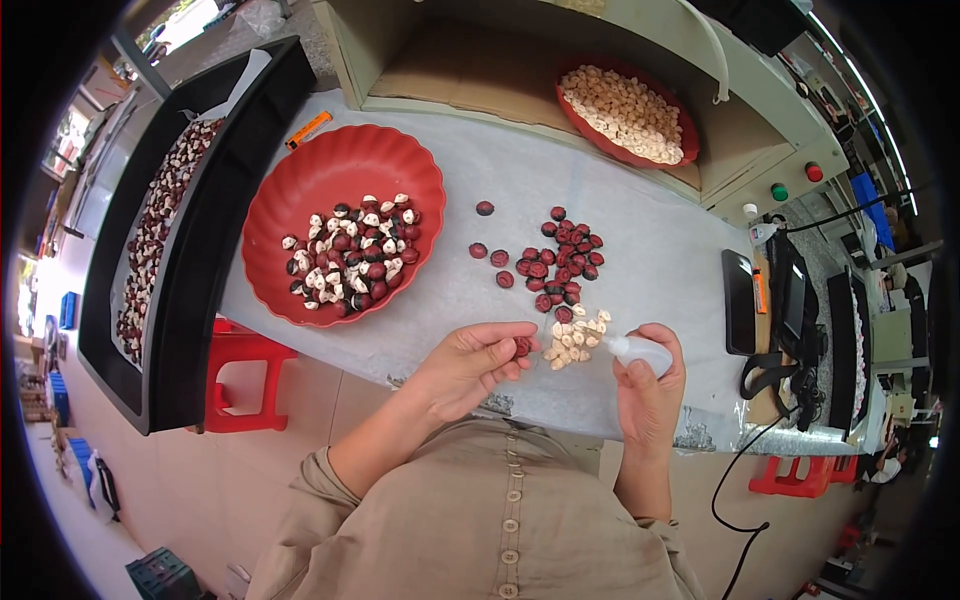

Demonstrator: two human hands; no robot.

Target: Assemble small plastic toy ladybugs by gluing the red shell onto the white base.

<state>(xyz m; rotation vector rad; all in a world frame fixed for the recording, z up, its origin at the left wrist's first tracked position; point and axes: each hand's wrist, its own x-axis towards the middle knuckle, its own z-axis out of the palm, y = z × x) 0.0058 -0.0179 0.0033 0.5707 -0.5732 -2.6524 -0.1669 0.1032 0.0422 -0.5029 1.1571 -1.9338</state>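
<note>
My left hand (pixel 462 372) is closed, pinching a small dark red round piece (pixel 522 346) between thumb and fingers. My right hand (pixel 652 398) grips a white squeeze bottle (pixel 642 354), its thin nozzle pointing left over a small heap of cream-coloured pieces (pixel 570 343). Just beyond that heap lies a loose pile of dark red round pieces (pixel 568 252), with a few strays to its left. To the left, a red scalloped bowl (pixel 300 165) holds many red-and-black balls with white face-like parts on them.
A long black bin (pixel 215 210) at the far left holds more such pieces. Inside the open-fronted cabinet (pixel 450 60) sits a red bowl of cream pieces (pixel 625 115). Orange-labelled sticks (pixel 308 130), a phone (pixel 738 300) and cables lie on the table. Red stools (pixel 250 375) stand below.
</note>
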